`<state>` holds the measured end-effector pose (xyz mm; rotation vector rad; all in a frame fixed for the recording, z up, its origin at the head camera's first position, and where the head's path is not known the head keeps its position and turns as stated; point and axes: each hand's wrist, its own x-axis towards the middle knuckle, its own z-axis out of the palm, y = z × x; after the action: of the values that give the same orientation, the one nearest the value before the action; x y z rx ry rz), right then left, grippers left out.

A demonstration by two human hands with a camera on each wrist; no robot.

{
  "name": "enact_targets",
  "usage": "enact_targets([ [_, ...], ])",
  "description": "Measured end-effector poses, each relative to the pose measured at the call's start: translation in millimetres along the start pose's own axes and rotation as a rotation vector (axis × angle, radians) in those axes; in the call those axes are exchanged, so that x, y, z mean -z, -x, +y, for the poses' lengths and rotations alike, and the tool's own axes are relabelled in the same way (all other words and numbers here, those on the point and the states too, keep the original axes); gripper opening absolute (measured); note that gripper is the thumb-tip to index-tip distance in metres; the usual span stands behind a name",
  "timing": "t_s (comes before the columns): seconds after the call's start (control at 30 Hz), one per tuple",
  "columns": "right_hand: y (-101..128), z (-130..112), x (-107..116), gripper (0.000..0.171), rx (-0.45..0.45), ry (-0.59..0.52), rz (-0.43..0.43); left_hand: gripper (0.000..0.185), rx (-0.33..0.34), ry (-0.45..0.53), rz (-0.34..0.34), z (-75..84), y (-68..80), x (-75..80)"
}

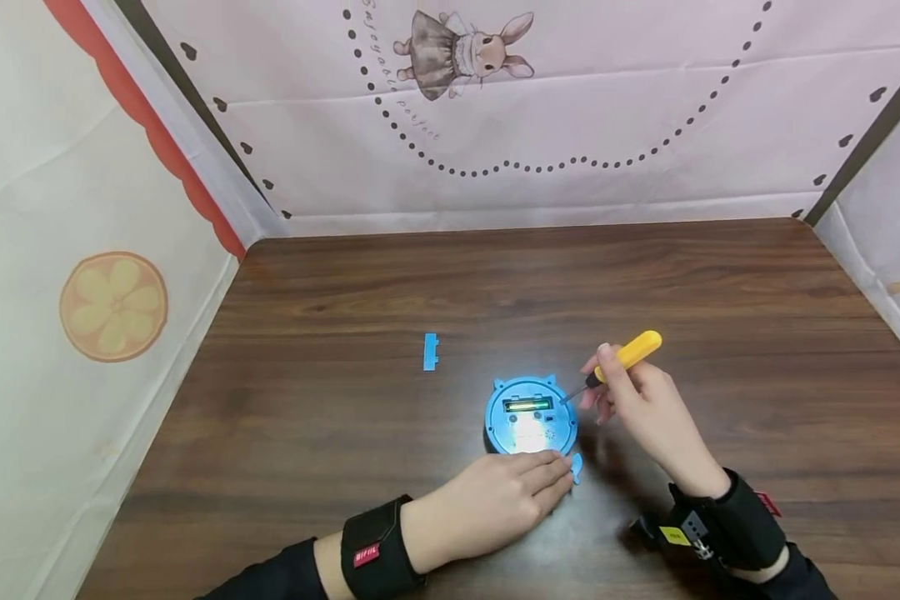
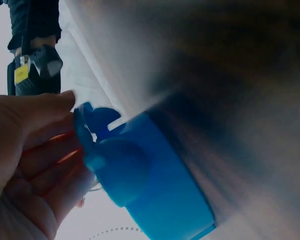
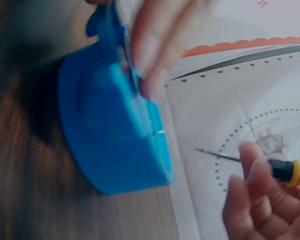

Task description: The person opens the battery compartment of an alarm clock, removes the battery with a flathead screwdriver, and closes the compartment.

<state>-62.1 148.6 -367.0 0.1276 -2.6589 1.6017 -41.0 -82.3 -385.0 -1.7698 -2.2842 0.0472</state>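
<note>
A round blue clock-like device lies on the table with its back up. A battery shows in its uncovered slot. My left hand rests on the device's near edge, its fingers nearly straight over the back. Beside those fingertips juts a small blue foot; in the left wrist view the thumb is close to the foot. My right hand holds a yellow-handled screwdriver. Its metal tip overlaps the device's right side in the head view, but stands apart from the blue body in the right wrist view.
A small blue battery cover lies on the wooden table, up and left of the device. Printed cloth walls rise at the table's far edge and sides. Both wrists wear black straps.
</note>
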Motion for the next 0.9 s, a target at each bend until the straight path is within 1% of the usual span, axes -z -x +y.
enact_targets([
  [0.1, 2, 3, -6, 0.041, 0.043, 0.035, 0.040, 0.030, 0.014, 0.006, -0.009, 4.3, 7.4, 1.5],
  [0.23, 5, 6, -11, 0.029, 0.116, 0.113, 0.100, 0.026, 0.050, -0.021, 0.038, 11.2, 14.6, 6.1],
  [0.33, 7, 6, -13, 0.020, 0.190, 0.162, 0.127, 0.021, 0.084, -0.017, 0.066, 16.2, 18.7, 11.3],
  [0.43, 8, 6, -14, 0.013, 0.268, 0.205, 0.151, 0.016, 0.109, 0.013, 0.069, 19.5, 19.5, 15.9],
  [0.57, 12, 4, -14, 0.008, 0.355, 0.253, 0.157, 0.015, 0.117, 0.037, 0.056, 22.7, 16.3, 20.1],
  [0.7, 16, 2, -11, 0.006, 0.381, 0.279, 0.153, 0.015, 0.117, 0.050, 0.045, 26.4, 14.1, 24.3],
  [0.9, 20, -2, -8, 0.006, 0.377, 0.295, 0.128, 0.017, 0.127, 0.090, 0.028, 30.6, 13.9, 28.3],
])
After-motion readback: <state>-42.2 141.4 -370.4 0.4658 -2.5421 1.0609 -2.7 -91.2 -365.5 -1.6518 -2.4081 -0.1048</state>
